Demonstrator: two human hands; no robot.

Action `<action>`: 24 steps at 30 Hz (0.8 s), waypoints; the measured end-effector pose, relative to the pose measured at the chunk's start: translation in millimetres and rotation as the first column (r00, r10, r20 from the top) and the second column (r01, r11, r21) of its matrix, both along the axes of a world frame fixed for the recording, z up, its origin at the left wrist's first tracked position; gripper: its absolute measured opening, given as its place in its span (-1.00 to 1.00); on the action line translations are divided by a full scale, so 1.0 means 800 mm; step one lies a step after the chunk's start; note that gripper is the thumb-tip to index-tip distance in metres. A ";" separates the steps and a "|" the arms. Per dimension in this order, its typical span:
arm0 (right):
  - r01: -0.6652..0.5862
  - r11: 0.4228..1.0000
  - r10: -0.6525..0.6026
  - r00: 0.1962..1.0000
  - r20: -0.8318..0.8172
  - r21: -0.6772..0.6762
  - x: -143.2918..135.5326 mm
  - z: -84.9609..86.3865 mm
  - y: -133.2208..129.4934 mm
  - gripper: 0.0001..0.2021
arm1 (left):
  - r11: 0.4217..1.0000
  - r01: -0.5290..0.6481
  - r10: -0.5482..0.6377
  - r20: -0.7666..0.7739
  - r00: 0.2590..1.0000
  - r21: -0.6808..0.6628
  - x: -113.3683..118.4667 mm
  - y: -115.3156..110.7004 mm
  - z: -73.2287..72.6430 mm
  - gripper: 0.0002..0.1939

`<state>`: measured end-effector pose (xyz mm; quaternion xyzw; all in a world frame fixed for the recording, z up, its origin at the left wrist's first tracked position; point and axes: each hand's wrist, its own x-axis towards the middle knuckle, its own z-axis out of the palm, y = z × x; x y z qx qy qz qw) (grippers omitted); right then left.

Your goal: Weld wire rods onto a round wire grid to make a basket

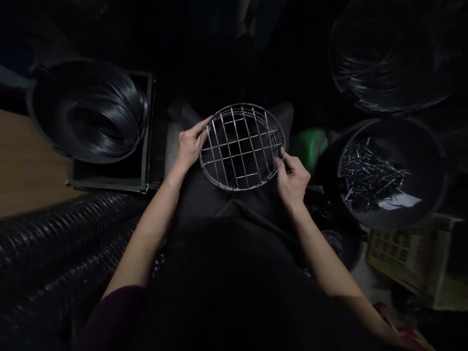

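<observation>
A round wire rack (239,141) with a crossed grid of thin metal rods and a doubled wire rim is held over my lap. My left hand (190,146) grips its rim at the left, the fingers partly hidden behind the wire. On the opposite side, my right hand (293,179) pinches the rim, thumb and fingertips at the right edge. The grid faces up toward me, and dark cloth shows through its openings.
On the left, a black tub (54,141) of coiled wire (109,117) rests on a crate (109,183). Stacked wire rings (66,229) lie below. At right stand a bucket (431,161) of short wire pieces (369,170), another dark tub (340,87), a yellow crate (409,253) and a green object (310,148).
</observation>
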<state>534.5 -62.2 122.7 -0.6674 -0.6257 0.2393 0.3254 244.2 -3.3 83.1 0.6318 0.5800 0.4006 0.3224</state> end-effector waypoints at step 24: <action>0.087 0.990 -0.094 0.993 -0.066 -0.109 0.145 0.008 0.005 -0.52 | 0.940 -0.298 0.316 0.097 0.944 -0.165 -0.013 0.017 0.037 -0.51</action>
